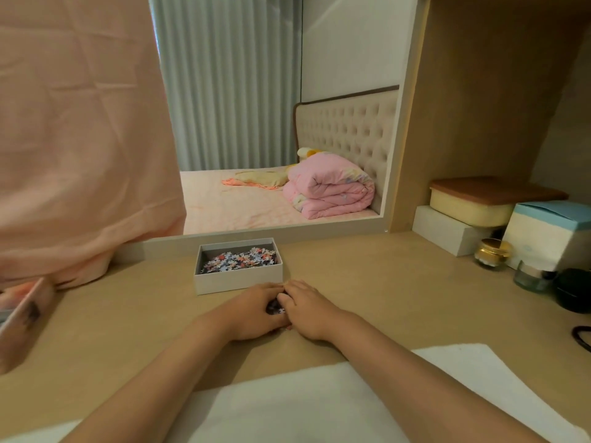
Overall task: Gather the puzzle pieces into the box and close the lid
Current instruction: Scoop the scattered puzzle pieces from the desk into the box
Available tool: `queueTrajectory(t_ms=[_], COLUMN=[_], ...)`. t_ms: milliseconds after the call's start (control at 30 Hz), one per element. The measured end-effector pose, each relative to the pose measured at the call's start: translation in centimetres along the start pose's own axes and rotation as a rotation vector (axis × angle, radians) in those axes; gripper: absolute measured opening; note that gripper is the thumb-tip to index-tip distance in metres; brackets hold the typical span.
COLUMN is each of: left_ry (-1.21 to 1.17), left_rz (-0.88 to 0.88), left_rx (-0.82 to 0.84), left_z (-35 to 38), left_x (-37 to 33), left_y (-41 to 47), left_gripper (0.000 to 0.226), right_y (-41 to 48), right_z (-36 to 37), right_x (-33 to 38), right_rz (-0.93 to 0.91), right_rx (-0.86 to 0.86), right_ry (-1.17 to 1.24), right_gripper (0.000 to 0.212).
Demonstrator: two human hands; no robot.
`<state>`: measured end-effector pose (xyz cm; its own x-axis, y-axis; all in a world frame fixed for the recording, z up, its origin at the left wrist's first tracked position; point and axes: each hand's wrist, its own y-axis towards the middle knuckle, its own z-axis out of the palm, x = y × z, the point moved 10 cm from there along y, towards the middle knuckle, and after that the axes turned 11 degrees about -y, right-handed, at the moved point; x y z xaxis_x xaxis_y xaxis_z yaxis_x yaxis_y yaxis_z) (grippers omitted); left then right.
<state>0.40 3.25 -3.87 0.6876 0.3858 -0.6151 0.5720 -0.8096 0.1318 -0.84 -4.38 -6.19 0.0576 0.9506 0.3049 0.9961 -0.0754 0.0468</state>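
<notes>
one wide worktop carries the open box, part filled, just beyond the left hand and right hand. both hands curl inward, touching, cupping a small heap of puzzle pieces between them. lifted loosely, pieces could slip out underneath and scatter; the box's near wall might also knock some loose.

Open desk runs either side of the box, bounded by the tilted lid at far left and jars and cartons at far right.
</notes>
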Motion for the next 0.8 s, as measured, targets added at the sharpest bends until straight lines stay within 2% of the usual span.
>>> queueTrajectory(t_ms=[133,233,300,367,433,467,533,667,800], left_ry=[0.013,-0.006,0.039,0.142,0.183,0.159,0.059,-0.014,0.023], left_rz=[-0.044,-0.121,-0.13,-0.136,-0.209,-0.263,-0.338,-0.327,-0.315], left_rx=[-0.032,-0.08,-0.199,-0.371,-0.456,-0.439,-0.362,-0.348,-0.292], left_z=[-1.9,-3.9,-6.2,-8.8,-10.3,-10.3,-9.4,-8.7,-8.4], left_x=[2.1,4.4,5.4,5.9,6.8,7.7,9.1,9.4,9.1], left_y=[-2.6,-4.2,-5.0,-5.9,-6.7,-6.8,-6.7,-6.2,-5.9], left_gripper=[0.046,0.045,0.046,0.047,0.053,0.059,0.068,0.074,0.077], right_y=[0.3,0.3,0.5,0.6,0.5,0.4,0.5,0.7,1.0], right_z=[1.2,0.6,-0.7,-2.7,-4.4,-5.0,-6.2,-5.9,-5.6], right_x=[4.0,5.8,5.8,5.5,4.9,4.7,5.0,5.2,4.2], right_rz=[-0.02,0.012,0.033,0.058,0.087,0.093,0.036,-0.036,-0.046], right_rx=[0.018,0.073,0.066,-0.013,-0.115,-0.155,-0.208,-0.137,-0.119], right_ry=[0.008,0.105,0.185,0.252,0.324,0.339,0.197,0.0,-0.031], right_gripper=[0.047,0.04,0.038,0.035,0.033,0.033,0.034,0.038,0.036])
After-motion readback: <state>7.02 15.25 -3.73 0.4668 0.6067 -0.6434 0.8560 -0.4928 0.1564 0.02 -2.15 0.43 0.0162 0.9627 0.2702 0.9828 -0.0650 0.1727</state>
